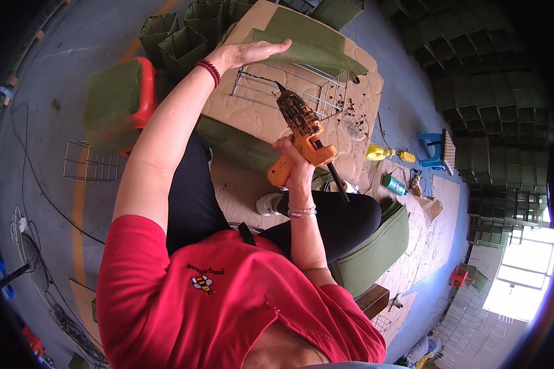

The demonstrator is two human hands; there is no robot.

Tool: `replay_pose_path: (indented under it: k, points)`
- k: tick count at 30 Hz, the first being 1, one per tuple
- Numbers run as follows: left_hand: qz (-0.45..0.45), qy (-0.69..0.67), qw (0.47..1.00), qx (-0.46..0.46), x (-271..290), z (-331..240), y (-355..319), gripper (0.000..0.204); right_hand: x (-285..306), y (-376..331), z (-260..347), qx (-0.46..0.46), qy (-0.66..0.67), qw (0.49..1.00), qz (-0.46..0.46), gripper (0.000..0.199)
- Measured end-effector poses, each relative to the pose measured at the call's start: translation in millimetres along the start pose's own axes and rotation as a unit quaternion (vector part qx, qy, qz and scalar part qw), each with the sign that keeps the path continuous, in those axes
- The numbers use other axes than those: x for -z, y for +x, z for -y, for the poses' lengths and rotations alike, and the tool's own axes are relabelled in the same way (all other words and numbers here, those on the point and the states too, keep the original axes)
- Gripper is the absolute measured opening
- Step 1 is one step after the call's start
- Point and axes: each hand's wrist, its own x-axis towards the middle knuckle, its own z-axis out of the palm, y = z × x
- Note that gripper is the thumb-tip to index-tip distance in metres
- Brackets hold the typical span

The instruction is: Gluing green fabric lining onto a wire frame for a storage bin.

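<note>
My right hand [293,161] is wrapped round the handle of an orange hot glue gun [305,132]. Its front is caked with dark residue, and a black glue stick [338,182] sticks out of the back. The nozzle points up and away, over a wire frame [264,92] on the cardboard-topped table. My left hand [246,54] lies with fingers stretched out against a green felt sheet [314,50], at its left end. That sheet slants above the far side of the frame and hides part of it.
Green felt boxes [181,49] stand beyond the table [228,104]. A red stool [148,92] bearing green felt is at the left, near a loose wire frame [92,163]. Folded felt [375,246] lies by my right knee. Yellow bottles [378,152] and a blue stool [434,150] are further right.
</note>
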Motion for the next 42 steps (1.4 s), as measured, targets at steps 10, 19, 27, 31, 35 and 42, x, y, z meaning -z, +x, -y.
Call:
replay_pose_path:
  k: [10,19,27,31,35,42]
  points:
    - [-0.021,-0.019,1.0,-0.005,-2,-6,-4,0.097,6,-2,-1,0.002,0.01,1.0,-0.017,0.015]
    - [-0.038,-0.037,0.998,-0.02,-1,10,11,0.094,10,-3,-1,0.009,0.023,0.999,-0.028,0.016]
    - [-0.046,-0.041,0.998,-0.031,-4,0,0,0.089,14,-6,4,0.016,0.012,0.999,-0.039,0.015]
    - [-0.043,-0.043,0.998,-0.022,-2,6,7,0.088,16,-6,2,0.007,0.02,0.999,-0.04,0.021]
    - [-0.046,-0.046,0.997,-0.03,-3,4,4,0.087,17,-7,2,0.023,0.036,0.998,-0.041,0.021]
    - [-0.045,-0.046,0.997,-0.034,-2,7,6,0.086,20,-7,4,0.024,0.031,0.998,-0.045,0.024]
